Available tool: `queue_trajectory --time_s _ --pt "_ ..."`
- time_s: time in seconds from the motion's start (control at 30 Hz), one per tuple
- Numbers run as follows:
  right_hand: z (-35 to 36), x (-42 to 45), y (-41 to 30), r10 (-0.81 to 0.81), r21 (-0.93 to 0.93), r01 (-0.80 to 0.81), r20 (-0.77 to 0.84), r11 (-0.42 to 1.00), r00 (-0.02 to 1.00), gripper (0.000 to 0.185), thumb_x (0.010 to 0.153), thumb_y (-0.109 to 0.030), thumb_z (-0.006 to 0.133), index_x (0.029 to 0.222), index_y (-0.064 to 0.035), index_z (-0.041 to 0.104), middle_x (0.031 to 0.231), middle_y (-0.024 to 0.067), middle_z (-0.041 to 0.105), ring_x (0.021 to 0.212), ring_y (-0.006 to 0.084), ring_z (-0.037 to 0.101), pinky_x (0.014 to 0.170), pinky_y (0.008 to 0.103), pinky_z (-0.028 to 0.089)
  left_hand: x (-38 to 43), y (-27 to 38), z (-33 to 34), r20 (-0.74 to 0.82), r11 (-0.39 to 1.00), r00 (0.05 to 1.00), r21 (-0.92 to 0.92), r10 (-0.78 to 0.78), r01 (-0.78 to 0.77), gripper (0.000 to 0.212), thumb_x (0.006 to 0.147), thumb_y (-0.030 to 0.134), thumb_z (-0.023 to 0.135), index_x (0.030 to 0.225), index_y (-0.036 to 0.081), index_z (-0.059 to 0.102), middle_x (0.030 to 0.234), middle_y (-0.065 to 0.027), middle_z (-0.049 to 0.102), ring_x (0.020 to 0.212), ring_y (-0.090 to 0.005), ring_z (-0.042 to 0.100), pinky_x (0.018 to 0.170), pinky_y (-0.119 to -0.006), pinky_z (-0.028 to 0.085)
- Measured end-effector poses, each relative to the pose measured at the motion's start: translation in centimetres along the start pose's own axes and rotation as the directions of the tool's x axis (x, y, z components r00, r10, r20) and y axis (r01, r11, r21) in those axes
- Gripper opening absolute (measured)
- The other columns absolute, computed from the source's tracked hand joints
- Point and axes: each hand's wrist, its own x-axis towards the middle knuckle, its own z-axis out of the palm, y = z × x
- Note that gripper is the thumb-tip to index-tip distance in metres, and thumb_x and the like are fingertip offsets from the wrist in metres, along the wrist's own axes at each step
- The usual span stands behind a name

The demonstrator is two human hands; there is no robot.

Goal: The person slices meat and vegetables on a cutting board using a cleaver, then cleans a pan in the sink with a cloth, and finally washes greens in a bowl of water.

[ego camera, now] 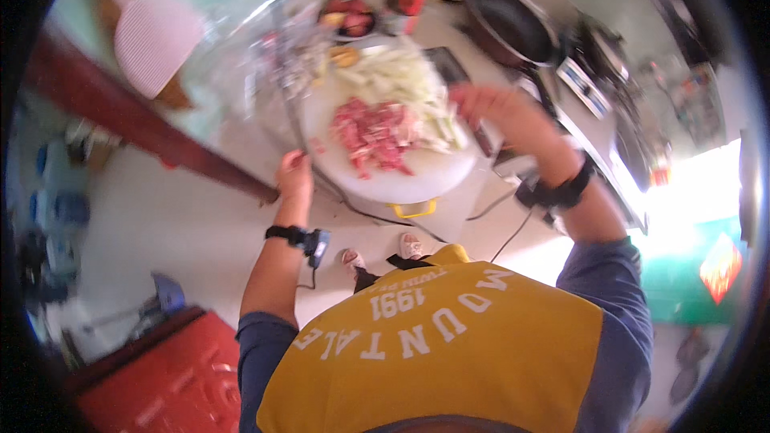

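Observation:
A round white cutting board (391,186) with a yellow handle (415,209) lies in front of me. Sliced raw red meat (376,135) is heaped on it, with pale green vegetable strips (397,75) behind and to the right. My left hand (295,174) is off the board's left edge, fingers curled; whether it holds anything is unclear. Blurred by motion, my right hand (496,111) hovers at the board's right edge, above or beside a dark knife-like object (481,139). What its fingers hold, if anything, cannot be made out.
A dark frying pan (510,24) stands at the back right. Behind the board is a bowl of reddish pieces (349,17), near a red-lidded jar (411,0). Clear plastic (258,66) lies to the left. Black cables (367,213) run past the board's front. A pink striped fan-shaped object (157,42) is farther left.

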Motion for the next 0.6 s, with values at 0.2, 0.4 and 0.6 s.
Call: queue_trajectory --time_s 0.2,0.4,0.6 --pt "-1.4 -13.3 10.0 0.394 0.293 -0.323 -0.23 0.9 0.89 0.026 0.086 -0.023 0.043 0.089 -0.0003 0.057 0.078 0.0043 0.058 0.071 0.0112 0.054 0.065 0.0226 0.044 1.7 -3.2 -1.4 -0.189 0.994 0.982 0.1 -0.025 0.044 0.015 0.073 0.009 0.059 0.086 0.004 0.058 0.079 -0.0073 0.061 0.071 -0.016 0.056 0.066 -0.026 0.045" --pt "-3.7 -17.6 16.6 0.562 0.553 -0.323 -0.342 0.768 0.753 0.022 0.086 -0.022 0.045 0.089 -0.0033 0.055 0.076 0.0042 0.058 0.065 0.0097 0.054 0.058 0.0207 0.041 -0.1 4.3 -0.5 -0.301 0.89 0.852 0.304 0.429 -0.34 0.01 0.075 0.008 0.056 0.084 0.003 0.058 0.076 -0.0072 0.06 0.07 -0.0148 0.057 0.064 -0.025 0.044" --pt "-4.2 -18.0 20.7 0.579 0.573 -0.384 -0.202 0.724 0.79 0.021 0.086 -0.021 0.045 0.089 -0.0037 0.055 0.077 0.0046 0.058 0.066 0.01 0.053 0.058 0.0207 0.04 -0.8 11.7 2.7 -0.169 0.86 0.939 0.473 0.301 -0.19 0.013 0.076 0.012 0.055 0.085 0.003 0.06 0.071 -0.0096 0.06 0.061 -0.0186 0.058 0.052 -0.028 0.045"
